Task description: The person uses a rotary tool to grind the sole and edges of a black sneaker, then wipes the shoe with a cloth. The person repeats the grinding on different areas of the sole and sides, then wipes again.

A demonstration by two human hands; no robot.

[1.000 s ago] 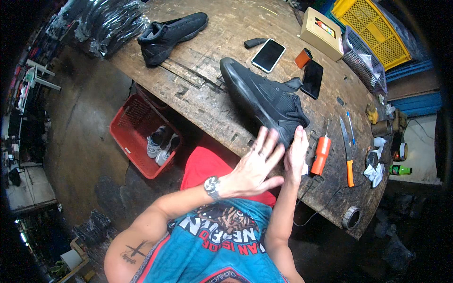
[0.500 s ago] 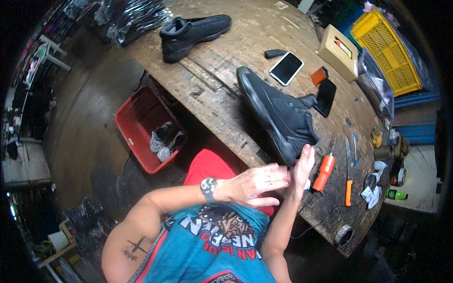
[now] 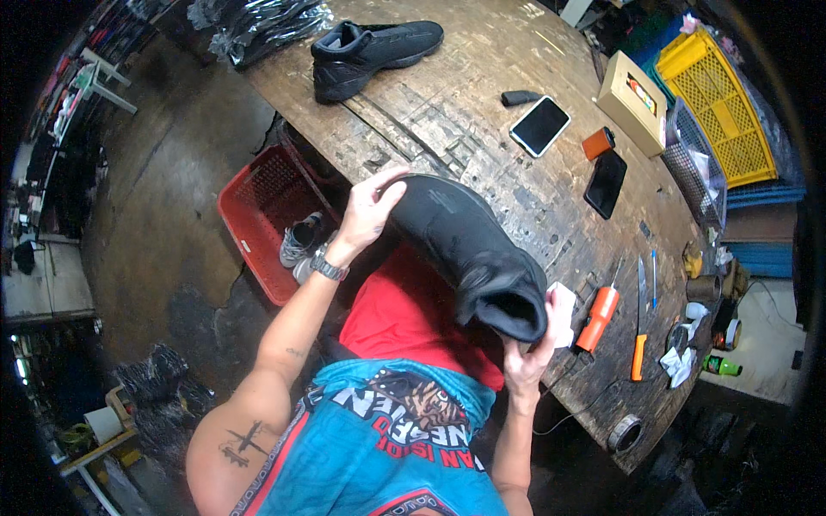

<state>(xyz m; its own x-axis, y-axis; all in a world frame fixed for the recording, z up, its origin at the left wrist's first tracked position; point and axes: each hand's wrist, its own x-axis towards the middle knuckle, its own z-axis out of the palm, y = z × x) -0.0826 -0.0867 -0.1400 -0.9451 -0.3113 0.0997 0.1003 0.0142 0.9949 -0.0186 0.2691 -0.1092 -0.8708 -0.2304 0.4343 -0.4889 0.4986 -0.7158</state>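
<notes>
A black high-top sneaker (image 3: 452, 228) is held between my two hands over my lap and the table's near edge, its ankle opening turned toward me. Around the toe end, at the left, curl the fingers of my left hand (image 3: 370, 211). My right hand (image 3: 527, 365) grips the heel end from below and the right side. Beside those right fingers shows a white piece of cloth or paper (image 3: 564, 316); whether the hand holds it I cannot tell. Another black sneaker (image 3: 374, 56) stands upright on the far left of the table.
On the worn wooden table (image 3: 482, 146) lie a white-framed phone (image 3: 540, 126), a black phone (image 3: 606, 183), an orange-handled tool (image 3: 598, 318), a knife (image 3: 638, 353) and a cardboard box (image 3: 632, 101). A red basket (image 3: 249, 228) with shoes stands on the floor at left.
The sneaker has come off the tabletop toward me and turned, its opening now facing me. My left hand has moved left to its toe; my right hand has taken its heel.
</notes>
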